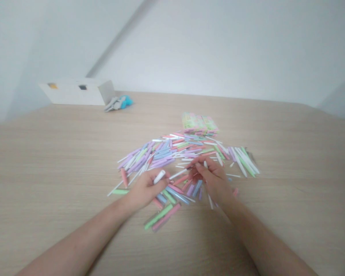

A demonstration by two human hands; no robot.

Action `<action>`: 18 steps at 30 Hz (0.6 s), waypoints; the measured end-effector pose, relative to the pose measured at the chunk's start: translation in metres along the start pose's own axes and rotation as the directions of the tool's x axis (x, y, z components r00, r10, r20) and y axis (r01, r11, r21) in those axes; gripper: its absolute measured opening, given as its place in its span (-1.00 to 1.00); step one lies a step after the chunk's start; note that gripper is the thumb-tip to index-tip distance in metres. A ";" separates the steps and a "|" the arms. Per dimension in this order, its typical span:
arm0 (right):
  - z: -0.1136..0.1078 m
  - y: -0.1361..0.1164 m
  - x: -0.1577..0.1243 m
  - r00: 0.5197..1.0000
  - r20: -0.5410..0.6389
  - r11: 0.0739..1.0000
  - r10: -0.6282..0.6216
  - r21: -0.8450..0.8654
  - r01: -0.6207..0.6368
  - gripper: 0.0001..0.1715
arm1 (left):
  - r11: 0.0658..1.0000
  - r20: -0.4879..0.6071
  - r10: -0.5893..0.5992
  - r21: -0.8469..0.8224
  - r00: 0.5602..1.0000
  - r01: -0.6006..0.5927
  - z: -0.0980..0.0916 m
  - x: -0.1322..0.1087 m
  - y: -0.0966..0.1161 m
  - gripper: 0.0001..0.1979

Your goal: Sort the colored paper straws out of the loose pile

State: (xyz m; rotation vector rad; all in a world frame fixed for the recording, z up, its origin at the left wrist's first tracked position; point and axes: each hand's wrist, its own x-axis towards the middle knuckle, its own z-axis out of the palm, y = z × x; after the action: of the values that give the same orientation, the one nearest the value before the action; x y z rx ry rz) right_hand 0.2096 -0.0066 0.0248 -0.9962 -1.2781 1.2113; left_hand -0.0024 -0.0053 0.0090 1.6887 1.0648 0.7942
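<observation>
A heap of pastel pen parts (166,151) in purple, green, pink, blue and white lies spread over the middle of the wooden table (46,153). My left hand (145,188) rests on the near side of the heap, fingers closed round a white pen part (159,176). My right hand (211,176) is just to the right of it, fingers pinched on a thin white piece (205,164). Several coloured pen barrels (172,195) lie between and under both hands.
A stack of small patterned packs (199,124) sits just behind the heap. A white box (77,91) stands at the far left against the wall, with a grey and blue object (119,102) beside it. A white wall runs behind the table.
</observation>
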 end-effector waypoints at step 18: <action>0.005 0.002 -0.007 0.996 0.063 0.980 0.060 -0.191 -0.047 -0.85 | 1.000 0.008 -0.007 0.019 1.000 0.007 0.001 -0.001 0.001 -0.78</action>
State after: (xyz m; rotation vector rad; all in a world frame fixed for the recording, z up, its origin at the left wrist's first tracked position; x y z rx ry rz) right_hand 0.2049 -0.0140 0.0225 -1.1407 -1.4494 1.1890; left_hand -0.0019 -0.0070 0.0098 1.7024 1.0754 0.7744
